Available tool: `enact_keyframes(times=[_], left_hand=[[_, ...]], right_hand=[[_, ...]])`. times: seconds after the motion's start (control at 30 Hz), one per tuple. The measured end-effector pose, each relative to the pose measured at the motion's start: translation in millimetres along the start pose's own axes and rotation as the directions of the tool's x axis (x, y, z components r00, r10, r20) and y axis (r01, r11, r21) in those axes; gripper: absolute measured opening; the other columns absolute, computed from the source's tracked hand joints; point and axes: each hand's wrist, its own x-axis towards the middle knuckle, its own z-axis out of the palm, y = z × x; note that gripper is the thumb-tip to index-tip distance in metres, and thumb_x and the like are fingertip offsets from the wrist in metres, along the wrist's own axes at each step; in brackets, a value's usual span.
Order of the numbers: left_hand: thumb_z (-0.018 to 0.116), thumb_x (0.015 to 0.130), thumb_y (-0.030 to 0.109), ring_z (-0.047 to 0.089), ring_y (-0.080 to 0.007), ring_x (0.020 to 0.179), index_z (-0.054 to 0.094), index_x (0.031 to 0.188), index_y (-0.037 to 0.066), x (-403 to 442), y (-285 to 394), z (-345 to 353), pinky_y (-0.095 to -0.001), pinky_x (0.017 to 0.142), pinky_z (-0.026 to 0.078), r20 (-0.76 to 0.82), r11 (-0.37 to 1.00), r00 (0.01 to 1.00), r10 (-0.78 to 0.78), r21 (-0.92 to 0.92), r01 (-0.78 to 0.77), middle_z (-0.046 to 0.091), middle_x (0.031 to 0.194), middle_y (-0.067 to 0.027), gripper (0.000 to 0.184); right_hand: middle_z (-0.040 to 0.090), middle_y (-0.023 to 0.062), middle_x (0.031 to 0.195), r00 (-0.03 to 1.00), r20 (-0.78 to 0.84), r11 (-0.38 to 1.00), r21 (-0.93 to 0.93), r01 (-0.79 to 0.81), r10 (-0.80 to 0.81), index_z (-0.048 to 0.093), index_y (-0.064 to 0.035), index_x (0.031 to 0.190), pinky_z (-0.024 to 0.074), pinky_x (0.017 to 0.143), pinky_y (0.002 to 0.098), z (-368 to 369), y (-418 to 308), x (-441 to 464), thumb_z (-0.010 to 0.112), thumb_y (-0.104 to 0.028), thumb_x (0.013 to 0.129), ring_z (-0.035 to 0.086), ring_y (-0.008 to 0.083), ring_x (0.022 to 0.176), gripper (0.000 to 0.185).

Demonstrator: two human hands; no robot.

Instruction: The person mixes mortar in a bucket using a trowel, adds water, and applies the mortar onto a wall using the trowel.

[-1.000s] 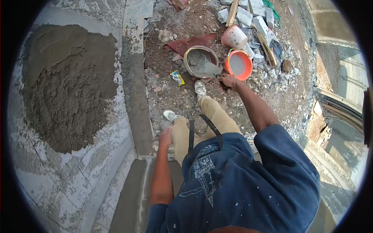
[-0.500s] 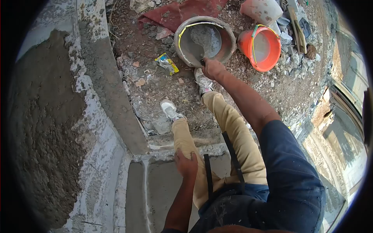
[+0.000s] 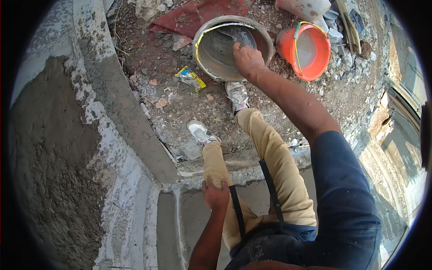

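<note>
My right hand [image 3: 248, 59] reaches over the near rim of a round mortar bucket [image 3: 198, 54], its fingers closed round the handle of a trowel. The trowel blade [image 3: 237, 37] lies in the wet grey mortar [image 3: 216, 49]; the handle is mostly hidden by my fist. The bucket has a yellow handle lying along its rim. My left hand [image 3: 216, 194] rests on my left trouser leg [image 3: 215, 164] near the knee, holding nothing, with its fingers spread over the cloth.
To the right of the mortar bucket stands an orange bucket [image 3: 323, 56] of cloudy liquid. A yellow-blue packet [image 3: 191, 78] and a red cloth [image 3: 180, 20] lie on the gravelly ground. Rubble and wood pieces [image 3: 348, 27] are at upper right. Wet mortar [image 3: 54, 157] covers the surface at left.
My right hand has moved forward, farther over the mortar bucket, and the trowel has shifted within the mortar. The left hand stays on the leg. The view has shifted slightly.
</note>
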Motion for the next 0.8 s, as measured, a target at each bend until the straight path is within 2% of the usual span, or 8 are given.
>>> enact_keyframes(times=[0.03, 0.13, 0.23, 0.37, 0.47, 0.57, 0.7, 0.8], left_hand=[[0.075, 0.081, 0.041, 0.055, -0.0459, 0.125, 0.057, 0.135, 0.001, 0.9, 0.9, -1.0, -0.0512, 0.103, 0.047, 0.001, 1.0, 1.0, -0.001, 0.001, 0.001, 0.055, 0.137, -0.03, 0.069], [0.074, 0.081, 0.042, 0.055, -0.0454, 0.125, 0.058, 0.134, 0.001, 4.9, 3.7, -2.2, -0.0508, 0.103, 0.048, -0.002, 1.0, 1.0, 0.005, -0.002, -0.005, 0.055, 0.136, -0.0298, 0.068], [0.074, 0.082, 0.042, 0.055, -0.045, 0.125, 0.059, 0.134, 0.001, 4.5, -1.0, -1.9, -0.0505, 0.102, 0.048, -0.009, 1.0, 1.0, -0.002, 0.009, 0.002, 0.055, 0.136, -0.0295, 0.068], [0.074, 0.082, 0.042, 0.055, -0.0453, 0.125, 0.059, 0.134, 0.001, 9.3, -1.1, -3.5, -0.0504, 0.102, 0.048, -0.011, 0.999, 1.0, -0.006, 0.036, 0.006, 0.055, 0.136, -0.0295, 0.068], [0.074, 0.081, 0.042, 0.055, -0.0454, 0.124, 0.059, 0.134, 0.001, 10.8, -1.2, -6.3, -0.0501, 0.102, 0.048, 0.014, 0.999, 1.0, -0.02, 0.042, 0.02, 0.055, 0.137, -0.0293, 0.068], [0.074, 0.083, 0.043, 0.053, -0.0464, 0.127, 0.057, 0.135, 0.0, 12.4, -1.2, -11.1, -0.0504, 0.105, 0.047, 0.06, 0.999, 0.998, -0.029, 0.035, 0.027, 0.052, 0.14, -0.0303, 0.07], [0.074, 0.085, 0.044, 0.046, -0.0477, 0.135, 0.05, 0.141, -0.004, 35.4, -28.6, 7.5, -0.0502, 0.111, 0.04, -0.012, 0.984, 0.984, 0.177, -0.017, -0.177, 0.046, 0.147, -0.0332, 0.077], [0.075, 0.087, 0.043, 0.038, -0.0461, 0.143, 0.04, 0.147, -0.009, 125.9, 37.0, -12.3, -0.048, 0.118, 0.032, -0.063, 0.914, 0.955, 0.29, -0.278, -0.296, 0.039, 0.152, -0.0348, 0.087]], right_hand=[[0.073, 0.0182, 0.097, 0.998, -0.04, 0.999, -0.025, 0.036, -0.037, 0.061, 0.0001, 0.118, 0.0601, 0.075, 0.0418, 4.1, -3.5, -11.5, 0.056, -0.009, 0.092, 0.074, 0.0334, 0.092, 0.028], [0.073, 0.0168, 0.094, 0.948, 0.214, 0.954, -0.13, 0.268, -0.237, 0.062, -0.0033, 0.118, 0.0603, 0.073, 0.0431, -24.1, 22.8, -38.1, 0.058, -0.009, 0.091, 0.074, 0.0328, 0.089, 0.027], [0.073, 0.0164, 0.094, 0.96, 0.231, 0.973, -0.127, 0.192, -0.159, 0.062, -0.0055, 0.118, 0.0601, 0.073, 0.0423, -50.0, 38.2, -46.2, 0.059, -0.01, 0.091, 0.075, 0.0316, 0.089, 0.027], [0.073, 0.0176, 0.096, 0.99, 0.037, 0.989, 0.038, -0.141, 0.139, 0.061, -0.0062, 0.119, 0.0601, 0.073, 0.0425, -23.3, 40.1, 7.9, 0.056, -0.007, 0.092, 0.074, 0.0316, 0.092, 0.028], [0.073, 0.0185, 0.099, 0.989, 0.056, 0.987, 0.086, -0.139, 0.134, 0.058, -0.0045, 0.121, 0.06, 0.073, 0.0426, 28.3, -3.9, -1.0, 0.055, -0.006, 0.092, 0.074, 0.0328, 0.092, 0.029], [0.072, 0.0193, 0.102, 0.956, 0.272, 0.994, 0.039, 0.104, -0.11, 0.055, -0.0014, 0.121, 0.0599, 0.073, 0.0427, 6.9, 11.7, -42.4, 0.056, -0.006, 0.092, 0.074, 0.0343, 0.093, 0.029], [0.072, 0.0206, 0.102, 0.988, 0.157, 1.0, 0.023, -0.01, 0.006, 0.056, -0.0001, 0.117, 0.0596, 0.075, 0.0429, -37.4, 40.6, -65.6, 0.056, -0.006, 0.091, 0.073, 0.0357, 0.095, 0.027], [0.071, 0.0226, 0.107, 0.98, 0.145, 0.991, 0.004, -0.137, 0.135, 0.059, -0.0008, 0.116, 0.0596, 0.077, 0.0421, -33.0, 64.2, -46.1, 0.057, -0.009, 0.092, 0.073, 0.0356, 0.098, 0.026]])
